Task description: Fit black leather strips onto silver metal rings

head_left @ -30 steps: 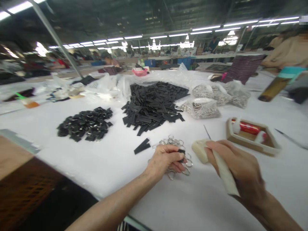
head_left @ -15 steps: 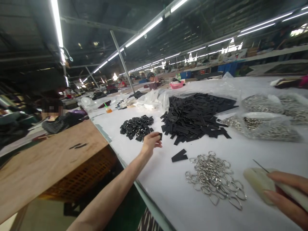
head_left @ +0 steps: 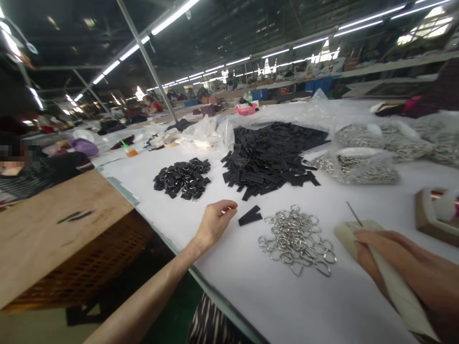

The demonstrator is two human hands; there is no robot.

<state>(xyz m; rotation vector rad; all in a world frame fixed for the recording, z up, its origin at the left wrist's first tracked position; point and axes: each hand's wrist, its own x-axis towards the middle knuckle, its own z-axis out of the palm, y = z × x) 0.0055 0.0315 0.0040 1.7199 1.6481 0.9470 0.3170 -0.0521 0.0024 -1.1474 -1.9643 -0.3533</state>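
Observation:
My left hand hovers over the white table, fingers bent and slightly apart, with nothing visible in them. Two black fabric strips lie crossed just beyond its fingertips. Behind the hand is a small heap of folded black tabs with metal rings. In my right hand is a cream-coloured tool with a thin dark metal rod sticking out; part of it is hidden by the fingers. Loose silver D-shaped rings are piled between my hands.
A large heap of black strips lies farther back. Clear bags of metal rings stand at right, near a brown-sided box. Left of the table are a wooden board over an orange crate and a seated person.
My left hand has left the tab heap and come nearer the crossed strips; the black piece in its fingers is no longer visible. The view has turned right. My right hand still grips the tool.

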